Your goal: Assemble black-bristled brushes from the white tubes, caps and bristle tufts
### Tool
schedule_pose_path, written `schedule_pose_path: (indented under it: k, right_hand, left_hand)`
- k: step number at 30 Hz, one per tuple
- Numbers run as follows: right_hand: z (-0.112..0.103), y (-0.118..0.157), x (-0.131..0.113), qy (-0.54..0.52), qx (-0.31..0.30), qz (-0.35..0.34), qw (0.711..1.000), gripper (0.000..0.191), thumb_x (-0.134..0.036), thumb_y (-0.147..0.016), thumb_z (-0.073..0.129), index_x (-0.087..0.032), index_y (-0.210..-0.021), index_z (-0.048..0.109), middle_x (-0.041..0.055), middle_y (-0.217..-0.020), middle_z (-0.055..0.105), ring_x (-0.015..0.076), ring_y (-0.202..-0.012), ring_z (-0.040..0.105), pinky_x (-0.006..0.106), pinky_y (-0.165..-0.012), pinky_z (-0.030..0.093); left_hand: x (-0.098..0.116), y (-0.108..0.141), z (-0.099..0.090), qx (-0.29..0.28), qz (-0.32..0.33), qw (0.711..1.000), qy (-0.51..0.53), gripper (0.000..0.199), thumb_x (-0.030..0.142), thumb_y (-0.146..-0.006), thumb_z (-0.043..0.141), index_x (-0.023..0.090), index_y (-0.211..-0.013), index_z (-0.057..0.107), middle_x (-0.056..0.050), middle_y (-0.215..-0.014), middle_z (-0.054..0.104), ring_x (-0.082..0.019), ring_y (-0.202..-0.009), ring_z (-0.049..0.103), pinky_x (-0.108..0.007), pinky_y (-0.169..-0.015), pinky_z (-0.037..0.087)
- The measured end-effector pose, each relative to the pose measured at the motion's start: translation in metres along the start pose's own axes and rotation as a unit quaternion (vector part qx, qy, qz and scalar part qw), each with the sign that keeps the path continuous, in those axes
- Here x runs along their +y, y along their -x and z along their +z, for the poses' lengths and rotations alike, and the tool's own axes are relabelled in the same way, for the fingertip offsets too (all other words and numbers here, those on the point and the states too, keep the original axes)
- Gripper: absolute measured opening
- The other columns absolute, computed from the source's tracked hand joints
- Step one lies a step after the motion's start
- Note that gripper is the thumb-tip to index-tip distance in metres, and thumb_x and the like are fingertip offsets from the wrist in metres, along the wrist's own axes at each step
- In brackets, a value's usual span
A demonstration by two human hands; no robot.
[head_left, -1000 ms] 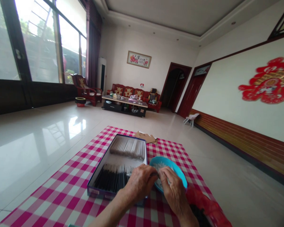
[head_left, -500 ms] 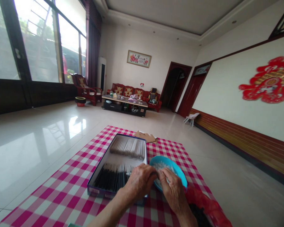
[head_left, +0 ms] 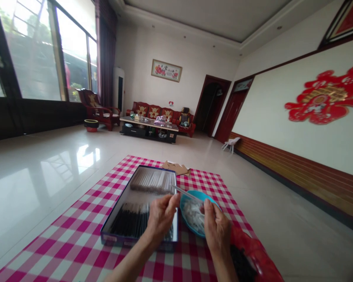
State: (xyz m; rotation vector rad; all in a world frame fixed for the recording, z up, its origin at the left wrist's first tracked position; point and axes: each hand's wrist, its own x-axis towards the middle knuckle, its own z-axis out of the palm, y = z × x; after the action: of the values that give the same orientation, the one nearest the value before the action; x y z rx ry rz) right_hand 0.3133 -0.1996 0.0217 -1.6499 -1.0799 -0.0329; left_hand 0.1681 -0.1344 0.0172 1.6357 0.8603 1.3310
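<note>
Between thumb and fingers, my right hand (head_left: 217, 223) pinches a thin clear tube (head_left: 186, 192) over a blue bowl (head_left: 184, 221) of small translucent pieces (head_left: 192, 214). The tube points up and left. My left hand (head_left: 162, 215) is closed above the right side of a shallow box (head_left: 108, 239); what its fingers hold, if anything, is too small to make out. Inside the box, clear tubes (head_left: 153, 181) lie at the back and black sticks with pale tips (head_left: 129, 221) at the front.
A pink and white checked cloth (head_left: 85, 219) covers the table. Cardboard pieces (head_left: 176, 168) lie behind the box. At the right front is a red bag (head_left: 247, 246) with dark contents. Farther off stand a low table (head_left: 148, 131) and a small stool (head_left: 231, 145).
My hands were together at the bowl and have moved apart, the left one leftward. A clear tube now shows in my right hand. The whole view has shifted slightly.
</note>
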Motion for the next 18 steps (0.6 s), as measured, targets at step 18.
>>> schedule_pose_path:
  k: [18]
  right_hand:
    - [0.015,0.009,0.005,0.110,-0.158,-0.112,0.975,0.025,-0.019,-0.085,0.044,-0.017,-0.094,0.067,0.0078,-0.090,0.066,0.0191,-0.085,0.062,0.027,-0.077,0.044]
  left_hand:
    - [-0.010,-0.017,-0.014,-0.012,-0.171,0.948,0.270,0.055,0.044,-0.071,0.066,0.012,-0.114,0.056,0.004,-0.061,0.056,-0.003,-0.039,0.037,-0.014,-0.035,0.025]
